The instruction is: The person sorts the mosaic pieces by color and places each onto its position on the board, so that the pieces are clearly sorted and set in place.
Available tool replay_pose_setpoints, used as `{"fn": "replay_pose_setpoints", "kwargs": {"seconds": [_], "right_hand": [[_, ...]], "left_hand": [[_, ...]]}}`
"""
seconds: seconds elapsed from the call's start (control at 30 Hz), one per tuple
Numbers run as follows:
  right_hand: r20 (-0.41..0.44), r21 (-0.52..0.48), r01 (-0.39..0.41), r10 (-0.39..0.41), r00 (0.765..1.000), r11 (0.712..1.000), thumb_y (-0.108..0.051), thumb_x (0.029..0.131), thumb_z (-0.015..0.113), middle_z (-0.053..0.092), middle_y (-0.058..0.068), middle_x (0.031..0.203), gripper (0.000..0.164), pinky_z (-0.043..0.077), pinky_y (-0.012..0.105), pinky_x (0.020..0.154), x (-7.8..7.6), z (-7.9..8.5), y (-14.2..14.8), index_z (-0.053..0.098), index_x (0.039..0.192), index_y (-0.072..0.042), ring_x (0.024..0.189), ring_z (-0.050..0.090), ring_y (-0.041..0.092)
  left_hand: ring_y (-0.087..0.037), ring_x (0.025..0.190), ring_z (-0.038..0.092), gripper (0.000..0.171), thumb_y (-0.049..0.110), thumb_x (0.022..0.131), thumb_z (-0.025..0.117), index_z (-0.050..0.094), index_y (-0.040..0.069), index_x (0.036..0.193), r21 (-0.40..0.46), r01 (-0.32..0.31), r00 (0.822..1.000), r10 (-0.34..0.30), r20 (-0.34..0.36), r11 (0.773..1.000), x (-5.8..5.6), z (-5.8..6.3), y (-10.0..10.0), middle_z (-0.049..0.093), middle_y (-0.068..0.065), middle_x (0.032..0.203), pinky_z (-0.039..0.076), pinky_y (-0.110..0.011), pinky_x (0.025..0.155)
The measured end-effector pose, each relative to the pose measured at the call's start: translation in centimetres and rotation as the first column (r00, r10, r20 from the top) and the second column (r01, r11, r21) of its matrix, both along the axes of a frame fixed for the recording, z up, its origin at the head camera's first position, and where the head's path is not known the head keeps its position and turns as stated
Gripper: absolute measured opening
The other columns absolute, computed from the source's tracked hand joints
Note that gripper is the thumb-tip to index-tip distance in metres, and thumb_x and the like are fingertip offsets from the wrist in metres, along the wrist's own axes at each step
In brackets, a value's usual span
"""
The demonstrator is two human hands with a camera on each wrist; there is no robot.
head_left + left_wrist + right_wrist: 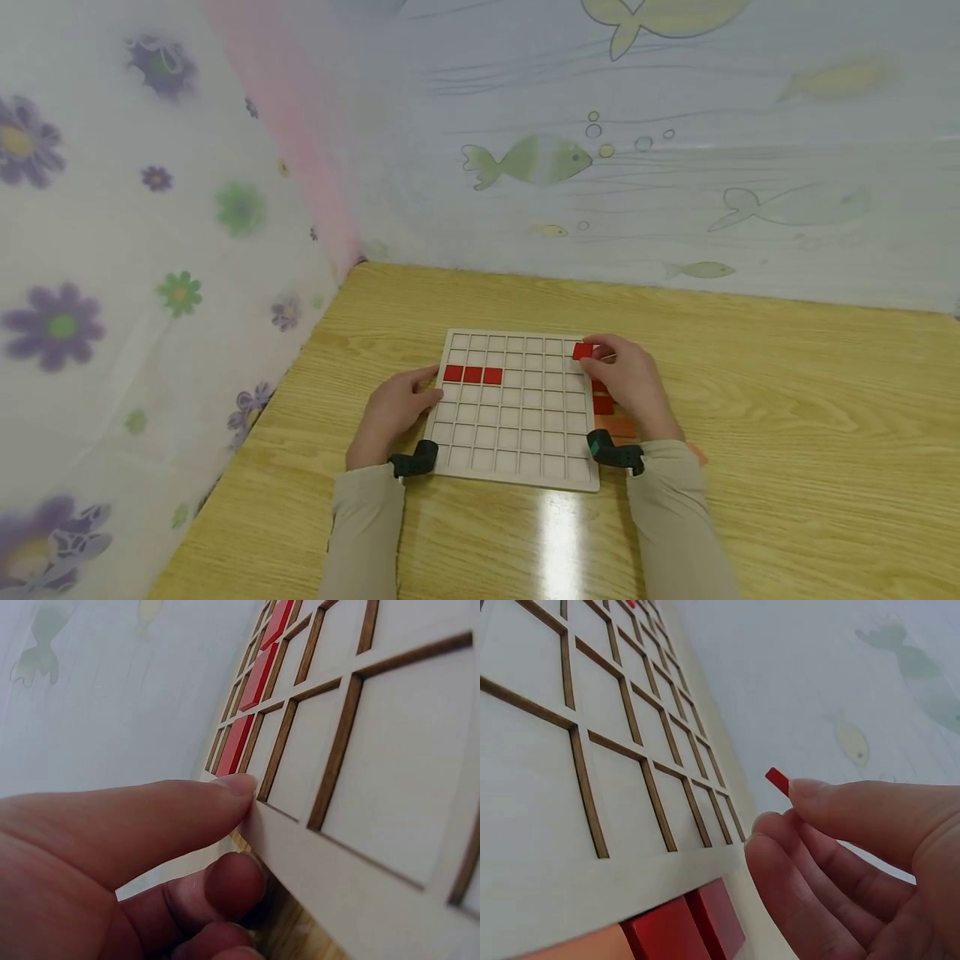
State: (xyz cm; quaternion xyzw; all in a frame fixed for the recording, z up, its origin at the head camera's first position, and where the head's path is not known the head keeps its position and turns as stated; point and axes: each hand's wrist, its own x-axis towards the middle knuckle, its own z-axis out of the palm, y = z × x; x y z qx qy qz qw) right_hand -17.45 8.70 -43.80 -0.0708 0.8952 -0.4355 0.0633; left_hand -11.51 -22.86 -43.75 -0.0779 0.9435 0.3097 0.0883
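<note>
A pale wooden grid board (522,411) lies on the table with rows of square recesses. Three red square tiles (472,375) sit side by side in its third row from the back, starting at the left edge. My left hand (392,414) holds the board's left edge, thumb on the rim (300,877) and bent fingers against the side below. Another red tile (778,780) is pinched between thumb and fingers of my right hand (632,380), above the board's back right corner. Its far end sticks out past the thumb tip.
More red tiles (602,405) and orange tiles (618,427) lie along the board's right side, partly hidden under my right hand and arm. A patterned sheet with fish (540,160) hangs behind the table (810,433); one with flowers (60,325) stands at the left.
</note>
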Motion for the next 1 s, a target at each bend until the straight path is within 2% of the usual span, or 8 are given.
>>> {"fn": "replay_pose_setpoints", "kwargs": {"seconds": [0.23, 0.4, 0.73, 1.0], "right_hand": [[-0.051, 0.075, -0.070, 0.074, 0.996, 0.995, -0.021, 0.088, 0.056, 0.059, 0.007, 0.101, 0.036, 0.044, 0.034, 0.069, 0.2, 0.1, -1.5, 0.053, 0.123, -0.013, 0.086, 0.054, 0.022], [-0.089, 0.108, -0.119, 0.129, 0.988, 0.987, -0.019, 0.088, 0.056, 0.060, 0.007, 0.099, 0.036, 0.043, 0.035, 0.072, 0.2, -0.1, -2.6, 0.055, 0.123, -0.010, 0.086, 0.054, 0.021], [-0.081, 0.117, -0.161, 0.171, 0.982, 0.980, -0.019, 0.086, 0.057, 0.061, 0.003, 0.098, 0.036, 0.043, 0.036, 0.076, 0.3, -0.6, -4.0, 0.057, 0.121, -0.011, 0.088, 0.055, 0.019], [-0.030, 0.088, -0.192, 0.195, 0.980, 0.977, -0.022, 0.085, 0.058, 0.061, 0.002, 0.097, 0.036, 0.043, 0.036, 0.077, 0.8, -0.4, -5.7, 0.057, 0.120, -0.013, 0.090, 0.056, 0.017]], "left_hand": [[-0.016, 0.064, 0.043, 0.047, 0.032, 0.085, 0.059, 0.049, 0.026, 0.130, 0.006, -0.003, 1.000, 0.003, 0.002, 1.000, -0.1, -0.1, 0.0, 0.051, -0.001, 0.076, 0.033, -0.030, 0.059], [-0.017, 0.063, 0.043, 0.046, 0.033, 0.085, 0.059, 0.049, 0.027, 0.130, 0.007, -0.010, 1.000, 0.010, 0.009, 1.000, -0.1, 0.1, 0.1, 0.050, -0.001, 0.075, 0.033, -0.030, 0.058], [-0.016, 0.064, 0.043, 0.047, 0.033, 0.085, 0.059, 0.049, 0.027, 0.130, -0.001, -0.010, 1.000, 0.010, 0.007, 1.000, -0.1, 0.0, 0.0, 0.049, -0.001, 0.075, 0.032, -0.030, 0.059], [-0.016, 0.065, 0.044, 0.047, 0.032, 0.085, 0.059, 0.049, 0.026, 0.130, -0.004, -0.007, 1.000, 0.007, 0.002, 1.000, 0.0, 0.0, 0.0, 0.051, 0.000, 0.076, 0.033, -0.030, 0.060]]}}
